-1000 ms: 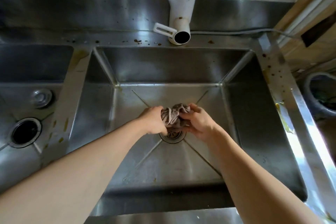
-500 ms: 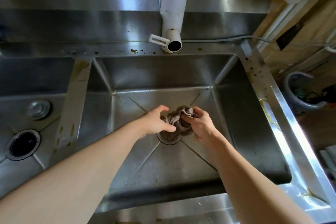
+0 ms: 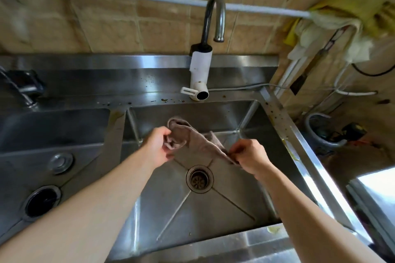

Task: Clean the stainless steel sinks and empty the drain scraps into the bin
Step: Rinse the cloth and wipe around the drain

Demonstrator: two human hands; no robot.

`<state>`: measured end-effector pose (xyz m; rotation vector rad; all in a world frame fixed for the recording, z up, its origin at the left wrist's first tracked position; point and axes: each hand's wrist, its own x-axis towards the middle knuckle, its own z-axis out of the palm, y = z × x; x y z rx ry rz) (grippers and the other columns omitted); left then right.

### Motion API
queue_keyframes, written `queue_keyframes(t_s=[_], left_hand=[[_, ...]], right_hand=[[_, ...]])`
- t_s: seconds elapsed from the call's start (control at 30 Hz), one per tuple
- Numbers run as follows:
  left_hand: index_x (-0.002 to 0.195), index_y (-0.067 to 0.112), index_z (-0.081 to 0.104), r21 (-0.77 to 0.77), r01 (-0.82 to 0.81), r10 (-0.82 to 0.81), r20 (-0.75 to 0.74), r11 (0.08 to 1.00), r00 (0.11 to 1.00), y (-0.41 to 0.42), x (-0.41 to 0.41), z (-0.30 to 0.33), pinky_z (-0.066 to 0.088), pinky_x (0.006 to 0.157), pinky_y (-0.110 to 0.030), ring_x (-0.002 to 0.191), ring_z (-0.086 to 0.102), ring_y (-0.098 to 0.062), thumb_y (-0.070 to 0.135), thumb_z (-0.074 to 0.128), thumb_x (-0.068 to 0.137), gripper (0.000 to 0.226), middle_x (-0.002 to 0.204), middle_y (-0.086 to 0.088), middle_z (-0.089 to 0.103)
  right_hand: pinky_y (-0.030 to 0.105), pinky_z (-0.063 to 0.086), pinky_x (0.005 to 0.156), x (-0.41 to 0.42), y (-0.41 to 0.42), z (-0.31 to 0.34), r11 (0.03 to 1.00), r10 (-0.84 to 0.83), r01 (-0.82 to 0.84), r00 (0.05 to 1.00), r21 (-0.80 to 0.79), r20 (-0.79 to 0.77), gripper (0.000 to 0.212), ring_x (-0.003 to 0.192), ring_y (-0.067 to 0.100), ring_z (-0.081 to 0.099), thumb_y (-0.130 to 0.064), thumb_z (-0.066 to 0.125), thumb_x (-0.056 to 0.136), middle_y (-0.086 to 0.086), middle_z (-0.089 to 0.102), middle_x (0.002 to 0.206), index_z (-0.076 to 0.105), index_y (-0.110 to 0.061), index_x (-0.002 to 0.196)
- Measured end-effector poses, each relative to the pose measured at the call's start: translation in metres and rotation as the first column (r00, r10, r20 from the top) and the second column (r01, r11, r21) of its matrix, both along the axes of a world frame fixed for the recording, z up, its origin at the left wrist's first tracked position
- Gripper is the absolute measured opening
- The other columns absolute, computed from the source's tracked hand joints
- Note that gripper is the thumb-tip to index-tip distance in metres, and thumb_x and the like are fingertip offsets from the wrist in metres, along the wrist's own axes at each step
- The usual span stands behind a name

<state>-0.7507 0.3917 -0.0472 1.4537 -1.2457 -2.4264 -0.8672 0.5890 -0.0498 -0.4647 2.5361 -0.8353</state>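
Two hands are stretching the cloth (image 3: pixel 193 139) above the right sink (image 3: pixel 213 209): left hand (image 3: pixel 157 147) is gripping one bunched end, right hand (image 3: pixel 251 157) pinching the other. Spreading it flat before wiping, keeping it off the strainer (image 3: pixel 199 179), probably covers more steel.

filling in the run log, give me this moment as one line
left hand grips cloth | right hand pinches its other end | cloth held above right sink drain
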Motion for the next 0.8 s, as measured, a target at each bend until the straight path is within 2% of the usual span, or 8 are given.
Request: queue_keyframes(t_s=[0.07,0.2,0.33,0.4,0.47,0.53,0.67,0.8], left_hand=[[0.101,0.009,0.053,0.052,-0.072,0.074,-0.049,0.996,0.996,-0.003,0.006,0.01,0.038,0.097,-0.046,0.091,0.059,-0.029,0.017,0.04,0.091,0.018,0.092,-0.013,0.063],[0.103,0.01,0.057,0.08,-0.068,0.079,-0.143,0.994,0.987,0.002,0.009,0.026,0.05,0.069,-0.038,0.08,0.061,-0.028,0.02,0.038,0.091,0.024,0.095,-0.014,0.063],[0.089,0.011,0.06,0.152,0.032,0.01,-0.267,0.988,0.964,0.017,0.007,0.045,0.051,0.059,-0.031,0.071,0.06,-0.026,0.026,0.041,0.089,0.024,0.083,-0.012,0.063],[0.087,0.011,0.064,0.16,0.08,-0.019,-0.348,0.984,0.937,0.022,0.009,0.057,0.053,0.067,-0.035,0.074,0.061,-0.027,0.033,0.052,0.088,0.025,0.082,-0.012,0.064],[0.094,0.006,0.067,0.134,0.143,-0.079,-0.396,0.981,0.915,0.024,0.012,0.07,0.052,0.081,-0.041,0.083,0.062,-0.03,0.038,0.068,0.078,0.036,0.09,-0.016,0.066],[0.098,0.003,0.067,0.116,0.222,-0.149,-0.443,0.968,0.884,0.024,0.015,0.08,0.053,0.084,-0.044,0.086,0.065,-0.032,0.026,0.083,0.059,0.048,0.097,-0.02,0.068],[0.092,0.004,0.064,0.082,0.207,-0.148,-0.451,0.975,0.88,0.025,0.014,0.091,0.054,0.076,-0.036,0.075,0.063,-0.029,0.01,0.065,0.058,0.034,0.085,-0.017,0.067],[0.089,0.006,0.067,0.085,0.12,-0.07,-0.442,0.989,0.894,0.023,0.013,0.099,0.054,0.075,-0.04,0.077,0.062,-0.029,0.018,0.067,0.07,0.023,0.086,-0.016,0.066]], right_hand=[[0.004,0.033,0.047,0.005,0.005,0.005,0.996,0.008,-0.002,0.997,0.084,-0.07,0.028,0.071,0.008,0.054,0.0,0.056,0.08,-0.015,0.056,0.066,0.07,-0.025,0.075],[0.02,0.048,0.071,0.017,-0.006,0.026,0.981,0.049,0.006,0.959,-0.194,0.278,0.038,0.091,0.014,0.06,0.01,0.06,0.079,-0.001,0.066,0.096,0.066,-0.018,0.103],[0.008,0.045,0.06,0.024,-0.028,0.045,0.93,0.111,0.039,0.919,-0.366,0.379,0.048,0.095,0.014,0.058,0.018,0.049,0.081,0.01,0.064,0.113,0.057,-0.007,0.122],[0.008,0.043,0.059,0.026,-0.033,0.05,0.938,0.091,0.056,0.914,-0.343,0.396,0.05,0.102,0.013,0.056,0.014,0.046,0.083,0.009,0.063,0.121,0.055,-0.008,0.127],[0.017,0.045,0.074,0.026,-0.035,0.049,0.949,0.092,0.048,0.904,-0.312,0.418,0.051,0.111,0.017,0.055,0.01,0.048,0.083,0.009,0.06,0.126,0.053,-0.01,0.13],[0.028,0.044,0.084,0.03,-0.034,0.05,0.957,0.108,0.028,0.89,-0.289,0.443,0.043,0.107,0.02,0.056,0.007,0.054,0.079,0.01,0.064,0.117,0.06,-0.01,0.117],[0.032,0.041,0.091,0.038,-0.035,0.038,0.934,0.18,0.062,0.768,-0.351,0.614,0.019,0.092,0.016,0.057,-0.01,0.064,0.059,-0.001,0.068,0.084,0.069,-0.014,0.077],[0.028,0.037,0.068,0.027,-0.034,0.031,0.844,0.214,0.225,0.691,-0.487,0.69,0.015,0.074,0.02,0.053,-0.011,0.075,0.068,0.009,0.061,0.077,0.062,-0.019,0.068]])
